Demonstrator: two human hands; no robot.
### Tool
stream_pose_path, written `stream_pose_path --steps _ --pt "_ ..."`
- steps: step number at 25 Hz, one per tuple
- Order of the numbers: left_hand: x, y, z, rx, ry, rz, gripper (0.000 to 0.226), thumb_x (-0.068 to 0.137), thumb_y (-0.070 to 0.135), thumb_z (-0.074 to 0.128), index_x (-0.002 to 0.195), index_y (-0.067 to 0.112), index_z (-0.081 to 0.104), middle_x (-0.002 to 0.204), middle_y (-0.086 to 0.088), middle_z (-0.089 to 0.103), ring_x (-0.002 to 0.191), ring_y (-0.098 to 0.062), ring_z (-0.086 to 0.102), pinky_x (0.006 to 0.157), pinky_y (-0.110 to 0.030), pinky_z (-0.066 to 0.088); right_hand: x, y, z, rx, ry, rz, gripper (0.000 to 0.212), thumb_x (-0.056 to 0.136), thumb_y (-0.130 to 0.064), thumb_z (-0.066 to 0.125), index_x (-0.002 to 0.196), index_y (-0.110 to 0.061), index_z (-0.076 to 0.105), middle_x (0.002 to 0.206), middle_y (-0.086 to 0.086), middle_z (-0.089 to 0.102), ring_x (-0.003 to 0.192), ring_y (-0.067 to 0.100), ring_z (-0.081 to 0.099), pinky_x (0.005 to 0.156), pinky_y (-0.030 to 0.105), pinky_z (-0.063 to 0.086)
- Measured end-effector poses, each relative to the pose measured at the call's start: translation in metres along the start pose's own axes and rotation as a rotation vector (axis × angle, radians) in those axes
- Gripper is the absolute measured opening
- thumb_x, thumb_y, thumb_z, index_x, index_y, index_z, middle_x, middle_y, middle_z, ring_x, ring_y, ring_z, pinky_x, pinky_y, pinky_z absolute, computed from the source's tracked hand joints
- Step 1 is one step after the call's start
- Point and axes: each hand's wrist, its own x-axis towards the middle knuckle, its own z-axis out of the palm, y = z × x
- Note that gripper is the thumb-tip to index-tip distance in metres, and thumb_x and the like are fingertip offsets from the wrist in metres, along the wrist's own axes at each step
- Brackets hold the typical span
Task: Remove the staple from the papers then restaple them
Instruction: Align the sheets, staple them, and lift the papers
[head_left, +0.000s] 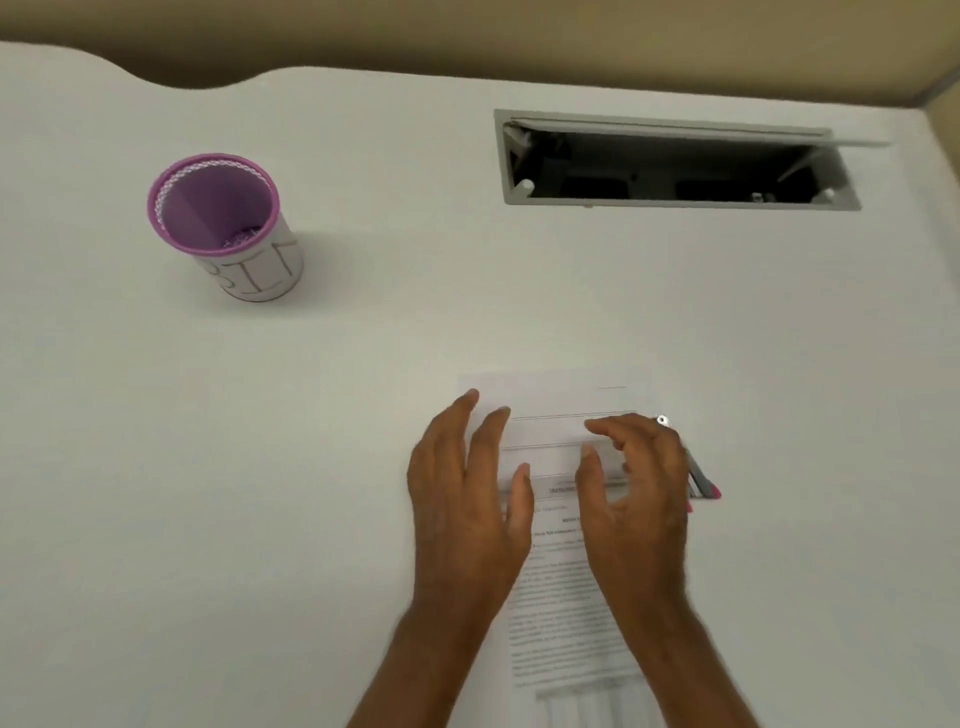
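Early stage: both hands, left (467, 499) and right (636, 493), fingers spread, empty, flat over papers (558, 582). Staple not visible; stapler-like tool (698, 475) untouched beside.

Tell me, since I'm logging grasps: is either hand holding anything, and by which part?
Nothing is clearly held. Both the left hand and right hand are open above the papers; the stapler lies partly hidden beside the right.
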Motion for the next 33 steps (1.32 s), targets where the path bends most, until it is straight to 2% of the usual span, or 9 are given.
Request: stream_pose_path --steps 2,4,8,12,18,22,25,28,33 --pt "-0.006 0.009 0.013 0.112 -0.071 0.068 0.057 0.091 0.036 0.067 0.143 0.023 0.046 0.159 -0.007 0.039 0.145 -0.024 0.032 0.119 -0.051 0.031 -0.001 0.027 -0.014 -0.137 0.050 0.010 0.030 0.095 -0.020 0.062 0.124 -0.027 0.062 0.133 -0.010 0.054 0.123 0.009 0.046 0.107 0.032 0.042" --pt "-0.008 0.013 0.020 0.212 -0.113 0.083 0.052 0.094 0.040 0.062 0.141 0.020 0.050 0.160 -0.009 0.039 0.146 -0.025 0.030 0.121 -0.052 0.026 0.001 0.047 -0.022 -0.243 0.077 0.060 0.036 0.094 -0.024 0.064 0.129 -0.026 0.059 0.137 -0.004 0.054 0.125 0.017 0.044 0.106 0.033 0.034" --pt "-0.010 0.012 0.023 0.329 -0.154 0.102 0.049 0.099 0.043 0.051 0.140 0.017 0.053 0.159 -0.009 0.041 0.147 -0.028 0.033 0.123 -0.052 0.024 0.005 0.070 -0.027 -0.245 0.045 0.065 0.037 0.096 -0.030 0.063 0.132 -0.028 0.053 0.136 -0.005 0.054 0.123 0.018 0.044 0.100 0.033 0.033" --pt "-0.010 0.013 0.024 0.384 -0.147 0.105 0.049 0.100 0.042 0.049 0.141 0.016 0.051 0.158 -0.010 0.041 0.147 -0.030 0.033 0.122 -0.052 0.023 0.012 0.080 -0.034 -0.192 0.038 -0.020 0.039 0.095 -0.011 0.061 0.133 -0.021 0.056 0.128 0.000 0.060 0.113 0.018 0.047 0.096 0.029 0.034" --pt "-0.011 0.015 0.025 0.374 -0.141 0.085 0.049 0.099 0.042 0.051 0.142 0.018 0.050 0.159 -0.007 0.040 0.148 -0.028 0.031 0.123 -0.051 0.022 0.042 0.113 -0.068 -0.195 0.110 0.113 0.041 0.094 -0.004 0.060 0.133 -0.018 0.058 0.126 0.007 0.060 0.112 0.032 0.050 0.098 0.037 0.037" --pt "-0.011 0.015 0.027 0.368 -0.121 0.088 0.049 0.099 0.042 0.051 0.142 0.018 0.050 0.159 -0.007 0.040 0.149 -0.028 0.031 0.122 -0.052 0.023 0.040 0.102 -0.073 -0.266 0.113 0.115 0.040 0.095 -0.017 0.064 0.134 -0.020 0.056 0.138 0.005 0.054 0.123 0.029 0.047 0.101 0.041 0.037" --pt "-0.012 0.014 0.028 0.366 -0.117 0.085 0.050 0.099 0.042 0.050 0.142 0.018 0.050 0.159 -0.007 0.039 0.149 -0.027 0.031 0.123 -0.052 0.022 0.019 0.081 -0.074 -0.178 0.106 0.019 0.038 0.096 -0.021 0.064 0.134 -0.019 0.056 0.133 0.002 0.055 0.120 0.022 0.050 0.100 0.032 0.044" --pt "-0.013 0.014 0.028 0.364 -0.121 0.080 0.050 0.099 0.042 0.049 0.143 0.018 0.049 0.160 -0.006 0.039 0.149 -0.027 0.030 0.124 -0.051 0.021 -0.003 0.054 -0.067 -0.117 -0.082 0.186 0.042 0.095 -0.029 0.066 0.135 -0.020 0.056 0.123 -0.001 0.060 0.114 0.017 0.057 0.094 0.032 0.054" --pt "-0.013 0.014 0.030 0.367 -0.117 0.075 0.051 0.099 0.042 0.049 0.144 0.018 0.048 0.161 -0.008 0.038 0.150 -0.027 0.029 0.124 -0.052 0.021 0.002 0.026 -0.056 -0.263 -0.178 0.362 0.061 0.092 -0.052 0.065 0.139 -0.015 0.052 0.131 0.005 0.058 0.123 0.022 0.051 0.096 0.035 0.049"
